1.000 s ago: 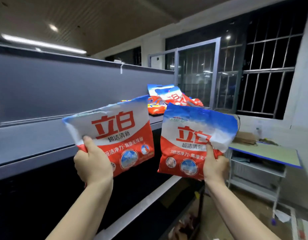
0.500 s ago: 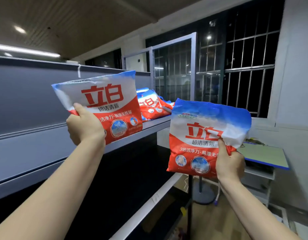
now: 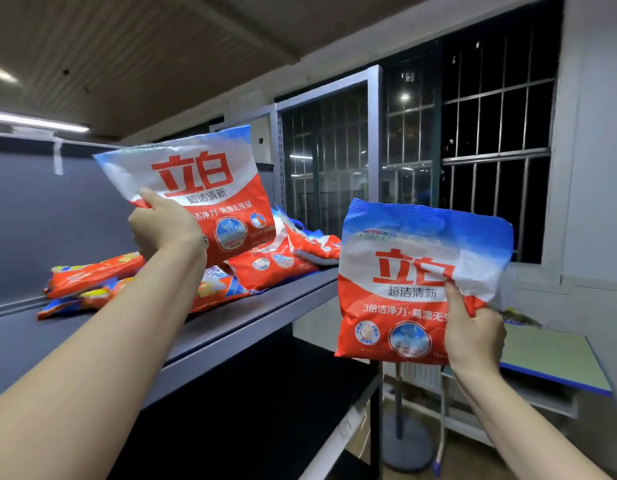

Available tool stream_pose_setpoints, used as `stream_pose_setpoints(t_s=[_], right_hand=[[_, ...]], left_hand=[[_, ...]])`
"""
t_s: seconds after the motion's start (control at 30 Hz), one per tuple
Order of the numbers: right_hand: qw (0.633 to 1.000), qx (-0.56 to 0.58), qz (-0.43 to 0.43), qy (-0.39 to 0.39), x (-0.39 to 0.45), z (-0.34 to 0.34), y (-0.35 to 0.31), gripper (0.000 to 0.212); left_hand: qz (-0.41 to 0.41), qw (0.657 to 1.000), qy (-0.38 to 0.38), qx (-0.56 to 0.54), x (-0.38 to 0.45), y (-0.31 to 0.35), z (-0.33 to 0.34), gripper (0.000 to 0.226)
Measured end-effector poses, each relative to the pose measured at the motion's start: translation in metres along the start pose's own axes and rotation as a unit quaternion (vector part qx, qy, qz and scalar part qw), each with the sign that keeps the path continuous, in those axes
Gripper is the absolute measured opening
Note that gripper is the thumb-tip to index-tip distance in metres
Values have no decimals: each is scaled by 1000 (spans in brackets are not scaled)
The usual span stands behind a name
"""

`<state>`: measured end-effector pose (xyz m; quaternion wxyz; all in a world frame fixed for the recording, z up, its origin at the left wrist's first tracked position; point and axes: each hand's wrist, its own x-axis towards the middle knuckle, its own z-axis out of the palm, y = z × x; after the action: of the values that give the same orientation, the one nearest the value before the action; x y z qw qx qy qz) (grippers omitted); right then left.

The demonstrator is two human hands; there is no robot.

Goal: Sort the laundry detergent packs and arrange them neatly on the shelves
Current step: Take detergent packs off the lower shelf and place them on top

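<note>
My left hand [image 3: 165,226] grips a red, white and blue detergent pack [image 3: 210,188] by its left edge and holds it upright above the grey top shelf [image 3: 251,306]. My right hand [image 3: 473,330] grips a second pack of the same kind [image 3: 414,271] off the shelf's right end, lower than the first. On the shelf lies a loose heap: red and white packs [image 3: 282,261] behind the raised pack, and orange-red packs with yellow print [image 3: 92,275] lying flat to the left.
A grey back panel [image 3: 40,220] rises behind the shelf. A lower shelf [image 3: 338,441] shows beneath in shadow. A green-topped desk with a blue edge [image 3: 556,355] stands to the right, under a barred window [image 3: 490,161]. A stand base [image 3: 404,448] rests on the floor.
My left hand has carried its pack up and to the right, over the heap on the shelf. My view has turned along the shelf, and the orange-red packs have come into sight.
</note>
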<state>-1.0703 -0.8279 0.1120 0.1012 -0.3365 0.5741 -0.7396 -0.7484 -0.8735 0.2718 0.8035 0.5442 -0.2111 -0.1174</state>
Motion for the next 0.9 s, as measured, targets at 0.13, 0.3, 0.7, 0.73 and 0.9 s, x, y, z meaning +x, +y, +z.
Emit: stream_pose_setpoints(t_s=[0.13, 0.3, 0.7, 0.73, 0.9], right_hand=[[999, 31, -6, -5, 45, 23, 17, 41], [994, 102, -6, -46, 91, 67, 30, 34], [958, 215, -2, -188, 202, 216, 2, 31], [957, 219, -1, -191, 209, 231, -4, 40], [968, 199, -30, -147, 229, 321, -28, 44]], left_hand=[[-10, 1000, -8, -1, 9, -13, 57, 43], [0, 1000, 13, 20, 24, -34, 113, 41], [243, 857, 45, 452, 50, -116, 173, 84], [293, 817, 20, 496, 49, -118, 175, 77], [361, 702, -69, 610, 49, -120, 166, 88]])
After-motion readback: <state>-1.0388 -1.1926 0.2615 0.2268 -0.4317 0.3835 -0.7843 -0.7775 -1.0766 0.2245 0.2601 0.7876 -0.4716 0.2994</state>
